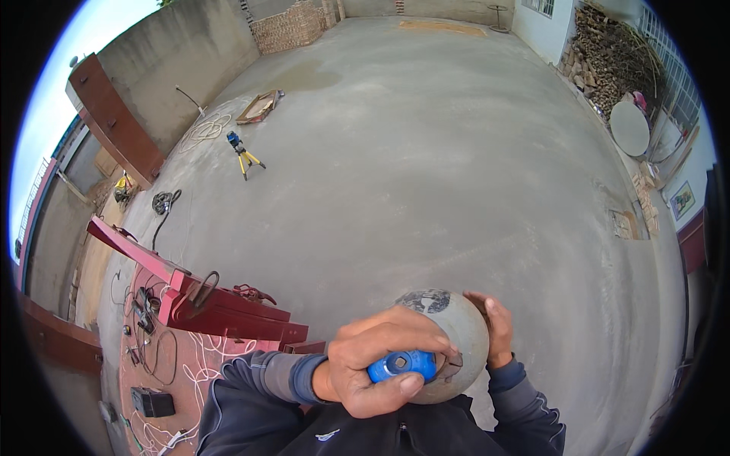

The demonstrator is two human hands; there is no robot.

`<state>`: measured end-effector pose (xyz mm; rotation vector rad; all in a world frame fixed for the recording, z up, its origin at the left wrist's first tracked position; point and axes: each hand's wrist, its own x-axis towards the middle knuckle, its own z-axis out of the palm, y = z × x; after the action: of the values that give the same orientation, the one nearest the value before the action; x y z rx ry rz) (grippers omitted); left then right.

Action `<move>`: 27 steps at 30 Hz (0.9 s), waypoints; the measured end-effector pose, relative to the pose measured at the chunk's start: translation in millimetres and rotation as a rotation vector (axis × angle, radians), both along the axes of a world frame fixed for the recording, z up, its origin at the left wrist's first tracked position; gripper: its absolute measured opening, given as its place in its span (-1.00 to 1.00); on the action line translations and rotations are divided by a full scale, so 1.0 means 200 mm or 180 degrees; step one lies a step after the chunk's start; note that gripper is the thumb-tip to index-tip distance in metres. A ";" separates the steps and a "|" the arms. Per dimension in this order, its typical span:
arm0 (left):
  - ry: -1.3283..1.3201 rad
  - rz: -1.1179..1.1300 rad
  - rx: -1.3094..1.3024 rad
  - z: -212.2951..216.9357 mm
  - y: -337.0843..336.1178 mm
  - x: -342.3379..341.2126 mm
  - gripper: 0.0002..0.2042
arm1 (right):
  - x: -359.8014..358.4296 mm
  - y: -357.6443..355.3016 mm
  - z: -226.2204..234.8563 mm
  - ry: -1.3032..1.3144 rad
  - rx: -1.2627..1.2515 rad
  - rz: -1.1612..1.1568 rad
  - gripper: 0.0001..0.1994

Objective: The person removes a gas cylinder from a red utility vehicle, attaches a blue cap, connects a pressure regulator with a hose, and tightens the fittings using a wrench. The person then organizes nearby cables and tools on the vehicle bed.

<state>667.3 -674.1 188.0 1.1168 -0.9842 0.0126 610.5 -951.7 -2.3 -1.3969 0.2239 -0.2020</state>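
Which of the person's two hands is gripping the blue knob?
The left hand: its fingers wrap around the blue knob on top of the grey cylinder. The right hand only rests against the cylinder's far side, away from the knob.

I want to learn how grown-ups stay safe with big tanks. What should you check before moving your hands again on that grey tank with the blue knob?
1. Left hand wrapped around the blue knob: ok, fingers and thumb close over it.
2. Right hand steadying the grey tank: ok, it rests on the tank's far side.
3. Tank standing firmly: cannot tell, its base is hidden.
4. Knob open or closed: cannot tell from above.
5. Ground ahead free of clutter: ok, bare concrete floor.
6. Ground to the left: not ok, red steel beams and loose cables lie close.
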 end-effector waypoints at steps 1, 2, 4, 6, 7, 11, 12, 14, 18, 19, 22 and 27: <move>0.0067 0.0403 -0.0092 0.00 -0.03 0.02 -0.59 | 0.18 -0.05 -0.02 -0.0083 -0.0060 -0.0041 -0.42; 0.0605 0.0336 -0.0327 -0.01 -0.07 0.05 -0.57 | 0.35 -0.09 -0.04 -0.0162 -0.0127 -0.0097 -0.44; 0.2192 -0.0088 -0.1093 0.04 -0.14 0.16 -0.55 | 0.66 -0.10 -0.03 -0.0192 0.0025 -0.0444 -0.47; 0.1694 0.0636 -0.0639 0.02 -0.16 0.26 -0.55 | 0.82 -0.08 0.11 -0.0346 0.0325 -0.0592 -0.48; 0.1767 0.0799 -0.0541 0.03 -0.16 0.31 -0.53 | 0.89 -0.07 0.17 -0.0436 0.0477 -0.0672 -0.48; 0.2128 0.0377 -0.0337 0.08 -0.14 0.67 -0.47 | 0.96 -0.16 0.09 -0.0557 0.0182 -0.0507 -0.49; 0.2176 0.0305 -0.0322 0.08 -0.13 0.75 -0.43 | 0.99 -0.17 0.03 -0.0543 -0.0009 -0.0443 -0.49; 0.2219 0.0154 -0.0283 0.07 -0.11 0.92 -0.34 | 1.06 -0.19 -0.04 -0.0524 -0.0123 -0.0373 -0.48; 0.1232 -0.0380 0.0195 0.01 -0.09 1.34 -0.43 | 1.16 -0.18 -0.04 -0.0520 0.0205 -0.0318 -0.43; 0.0888 -0.0231 0.0185 -0.01 -0.12 1.43 -0.50 | 1.17 -0.13 -0.05 -0.0488 0.0009 -0.0502 -0.42; 0.1182 -0.1737 0.0254 0.00 -0.10 1.76 -0.58 | 1.12 -0.11 -0.24 -0.0284 -0.1220 -0.0849 -0.38; 0.0106 -0.1956 0.0136 -0.03 -0.08 2.10 -0.72 | 1.36 0.21 -0.18 0.0013 -0.0932 -0.0666 -0.28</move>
<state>1088.1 -690.7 182.5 0.8119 -1.2669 -0.5232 882.2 -910.1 -38.5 -1.6644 0.3550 -0.4184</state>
